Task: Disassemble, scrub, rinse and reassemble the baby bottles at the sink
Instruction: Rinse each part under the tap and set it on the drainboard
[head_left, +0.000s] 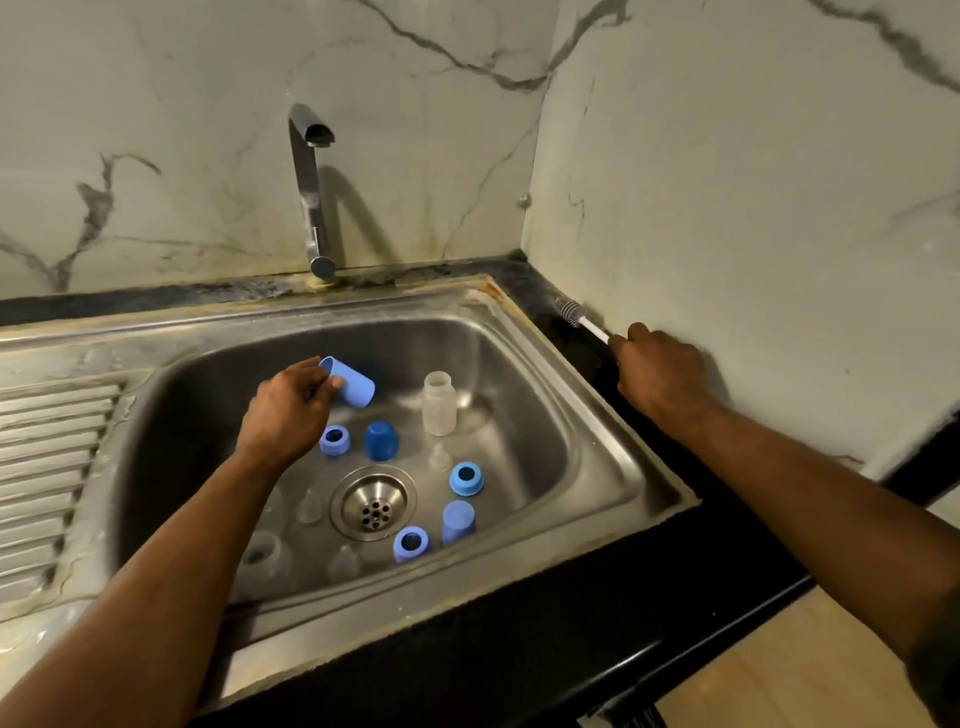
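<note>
Home kitchen: stainless steel sink (597, 415) with ribbed drainboard (52, 467), chrome faucet (310, 197), black stone countertop (597, 613), marble-patterned wall panels (753, 156) meeting in 1 corner.

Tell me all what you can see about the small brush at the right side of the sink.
The small brush lies on the dark counter right of the sink, close along the marble wall. Its head is a short tuft of grey-and-white bristles pointing to the back corner; a thin white stem, plastic by its look, runs from it toward the person. The right hand covers the near end of the stem, fingers curled at it. Whether the brush is lifted or resting cannot be told. It looks dry, though too small to be sure.
</note>
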